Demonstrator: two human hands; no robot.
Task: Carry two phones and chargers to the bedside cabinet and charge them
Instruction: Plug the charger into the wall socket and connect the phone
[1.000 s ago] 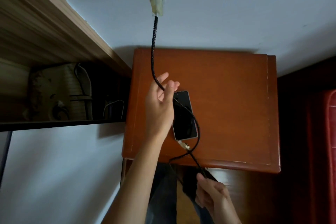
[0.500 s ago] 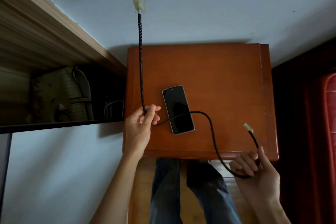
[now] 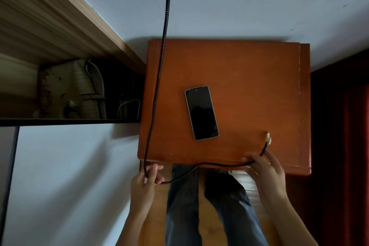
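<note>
Phone [image 3: 201, 113] lay face-up, dark glass slab with rounded corners, near the centre of the glossy red-brown bedside cabinet [image 3: 249, 78]; only 1 phone visible. Left hand [image 3: 146, 177] closed on the braided black cable [image 3: 159, 70] just off the cabinet's front-left corner; right hand [image 3: 263, 168] pinched it at the front edge, pale plug [image 3: 268, 138] free above. Advisable: slack fed leftward, plug aligned squarely with the phone's near end before insertion.

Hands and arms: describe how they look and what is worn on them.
Both the left hand and the right hand are bare: no gloves, and no rings, watch or bracelet that I can make out. The forearms are uncovered to the frame's bottom edge, so no sleeves show. Below them are blue jeans.
</note>
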